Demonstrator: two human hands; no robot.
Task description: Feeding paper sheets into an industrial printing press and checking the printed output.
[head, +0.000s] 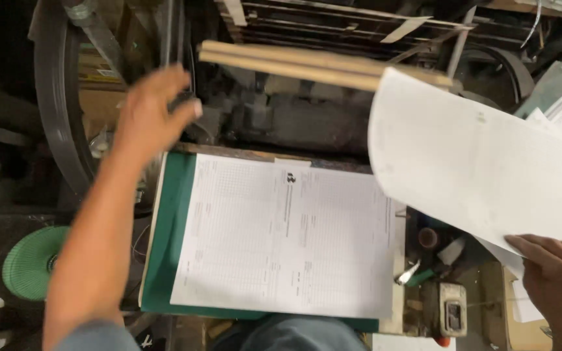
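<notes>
Head view: the right hand (557, 276) pinches a lifted printed sheet (476, 169) by its near edge, off the counter's right edge. The left hand (151, 110), fingers spread and empty, reaches past the far-left corner toward the machine (281, 117). Another sheet (287, 234) lies flat on the green board (170, 227).

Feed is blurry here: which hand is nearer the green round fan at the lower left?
Left. The left hand and its forearm reach up past the green round fan; the right hand is far across, holding a loose white sheet.
</notes>
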